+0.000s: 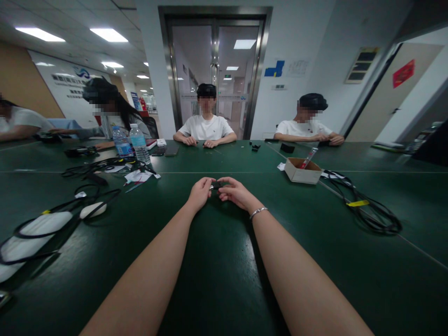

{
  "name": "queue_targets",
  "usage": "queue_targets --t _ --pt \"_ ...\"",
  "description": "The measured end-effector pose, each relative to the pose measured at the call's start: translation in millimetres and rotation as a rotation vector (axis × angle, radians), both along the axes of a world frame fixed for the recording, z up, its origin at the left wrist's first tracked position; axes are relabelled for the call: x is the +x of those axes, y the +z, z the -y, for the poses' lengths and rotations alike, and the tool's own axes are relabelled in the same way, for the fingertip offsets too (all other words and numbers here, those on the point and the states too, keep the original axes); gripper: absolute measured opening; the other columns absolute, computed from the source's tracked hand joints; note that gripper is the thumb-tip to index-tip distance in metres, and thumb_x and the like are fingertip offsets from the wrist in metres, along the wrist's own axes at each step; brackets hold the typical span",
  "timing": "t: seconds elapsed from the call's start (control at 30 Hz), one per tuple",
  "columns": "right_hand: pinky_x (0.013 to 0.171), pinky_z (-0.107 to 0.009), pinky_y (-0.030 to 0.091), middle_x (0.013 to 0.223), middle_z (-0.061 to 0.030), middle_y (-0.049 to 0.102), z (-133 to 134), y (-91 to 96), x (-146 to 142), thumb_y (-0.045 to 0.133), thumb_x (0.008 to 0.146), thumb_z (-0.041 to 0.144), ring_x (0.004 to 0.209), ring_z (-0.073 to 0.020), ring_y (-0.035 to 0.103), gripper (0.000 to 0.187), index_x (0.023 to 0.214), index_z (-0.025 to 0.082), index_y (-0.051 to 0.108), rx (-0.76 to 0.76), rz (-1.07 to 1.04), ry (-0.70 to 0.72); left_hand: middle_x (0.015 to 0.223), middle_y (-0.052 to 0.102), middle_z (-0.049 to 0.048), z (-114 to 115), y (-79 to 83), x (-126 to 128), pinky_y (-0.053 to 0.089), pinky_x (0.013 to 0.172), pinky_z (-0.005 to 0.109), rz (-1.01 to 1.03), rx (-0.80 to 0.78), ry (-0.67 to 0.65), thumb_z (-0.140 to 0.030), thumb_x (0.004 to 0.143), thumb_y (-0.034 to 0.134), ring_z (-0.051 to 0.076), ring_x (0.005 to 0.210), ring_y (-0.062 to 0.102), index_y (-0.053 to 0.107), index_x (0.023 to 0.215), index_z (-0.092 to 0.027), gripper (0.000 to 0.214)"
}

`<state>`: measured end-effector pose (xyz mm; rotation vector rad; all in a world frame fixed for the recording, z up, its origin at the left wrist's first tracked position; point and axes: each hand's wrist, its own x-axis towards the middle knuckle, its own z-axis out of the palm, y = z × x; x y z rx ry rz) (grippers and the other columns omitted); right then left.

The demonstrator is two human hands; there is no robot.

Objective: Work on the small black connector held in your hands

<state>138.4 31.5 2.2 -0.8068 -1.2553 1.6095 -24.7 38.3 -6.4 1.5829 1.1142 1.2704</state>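
Observation:
Between my two hands is a small black piece with a shiny metal-looking end [214, 185], held just over the green table [224, 261]. My left hand [200, 193] is closed on its left, shiny end, thumb and fingers pinched together. From the other side my right hand [235, 192] pinches the dark part, and a silver bracelet [259, 213] circles that wrist. The piece is too small and partly covered by fingers, so its exact kind does not show.
Right of my hands stand an open cardboard box [304, 173] and a coiled black cable [378, 219]. Cables, papers [138, 176], two water bottles [140, 143] and a white power strip [38, 235] lie or stand leftward. Several people sit around the table.

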Motion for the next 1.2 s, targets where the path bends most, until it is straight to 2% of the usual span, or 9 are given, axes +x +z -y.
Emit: queue_targets --t 0.23,0.33,0.5,0.67,0.77,0.87,1.03,1.13,1.2 --pt "0.039 -0.015 0.047 0.064 -0.0028 0.06 -2.7 0.1 -5.1 0.057 0.091 0.028 0.044 -0.0093 0.057 0.016 0.095 0.013 0.055 -0.006 0.084 -0.031 0.048 0.046 -0.005 -0.6 -1.6 0.6 0.031 0.044 0.019 -0.005 -0.016 0.003 -0.037 0.086 0.049 0.009 0.041 0.041 0.058 0.104 -0.012 0.033" --pt "0.039 -0.015 0.047 0.066 -0.0018 0.06 -2.5 -1.0 -4.3 0.055 0.091 0.022 0.044 -0.0088 0.056 0.011 0.098 0.013 0.054 0.006 0.091 -0.038 0.047 0.045 -0.0048 -0.8 -2.2 0.2 0.029 0.042 0.019 -0.025 -0.019 0.004 -0.038 0.086 0.048 0.009 0.041 0.041 0.058 0.106 -0.012 0.034" --pt "0.05 -0.019 0.054 0.088 -0.0002 0.061 0.4 0.6 -1.7 0.066 0.079 0.01 0.055 -0.0092 0.063 0.041 0.114 0.022 0.047 0.05 -0.001 -0.003 0.045 0.044 -0.0055 -0.3 -1.7 0.6 0.029 0.042 0.018 -0.024 -0.025 0.006 -0.035 0.087 0.046 0.009 0.04 0.04 0.057 0.108 -0.012 0.033" --pt "0.037 -0.017 0.047 0.058 0.0006 0.057 -2.8 0.0 -6.5 0.051 0.094 0.032 0.042 -0.011 0.056 0.02 0.101 0.013 0.052 0.014 0.149 -0.033 0.046 0.044 -0.0054 0.7 -0.8 1.7 0.03 0.042 0.018 -0.036 -0.02 0.012 -0.03 0.088 0.043 0.009 0.04 0.04 0.057 0.107 -0.012 0.03" --pt "0.039 -0.017 0.048 0.059 0.0023 0.058 -2.7 0.8 -6.1 0.056 0.091 0.02 0.043 -0.0105 0.057 0.016 0.105 0.015 0.051 0.019 0.129 -0.018 0.046 0.043 -0.0055 0.1 -2.2 1.0 0.029 0.042 0.018 -0.039 -0.018 0.005 -0.03 0.088 0.043 0.009 0.04 0.04 0.056 0.107 -0.013 0.029" --pt "0.048 -0.019 0.053 0.069 0.0019 0.06 -1.3 2.0 -3.5 0.06 0.084 0.01 0.052 -0.0113 0.062 0.032 0.113 0.018 0.048 0.001 0.053 0.014 0.046 0.044 -0.0055 -0.7 -3.5 0.1 0.029 0.042 0.018 -0.039 -0.014 -0.005 -0.031 0.088 0.043 0.009 0.041 0.041 0.056 0.108 -0.013 0.03" --pt "0.035 -0.015 0.043 0.066 0.0017 0.057 -2.3 0.3 -2.3 0.054 0.088 0.016 0.038 -0.0067 0.051 0.019 0.107 0.015 0.053 0.028 0.137 -0.01 0.046 0.044 -0.0053 -0.5 -2.8 0.0 0.03 0.042 0.018 -0.038 -0.011 0.001 -0.031 0.088 0.043 0.009 0.04 0.041 0.057 0.107 -0.013 0.029" --pt "0.043 -0.017 0.051 0.074 0.0039 0.056 -2.7 -0.7 -2.5 0.062 0.076 0.002 0.045 -0.0064 0.055 0.041 0.112 0.018 0.05 0.041 0.098 -0.008 0.046 0.044 -0.0053 -0.8 -3.0 0.0 0.03 0.042 0.018 -0.056 -0.009 0.006 -0.031 0.089 0.042 0.009 0.04 0.04 0.057 0.107 -0.014 0.03" --pt "0.049 -0.02 0.055 0.075 0.0031 0.057 -2.9 -0.7 -3.2 0.064 0.076 0.004 0.049 -0.0083 0.059 0.043 0.113 0.018 0.047 0.013 0.085 -0.014 0.046 0.044 -0.0052 -1.3 -3.9 0.0 0.03 0.043 0.018 -0.056 -0.002 0.003 -0.032 0.089 0.042 0.009 0.041 0.04 0.056 0.108 -0.014 0.03"
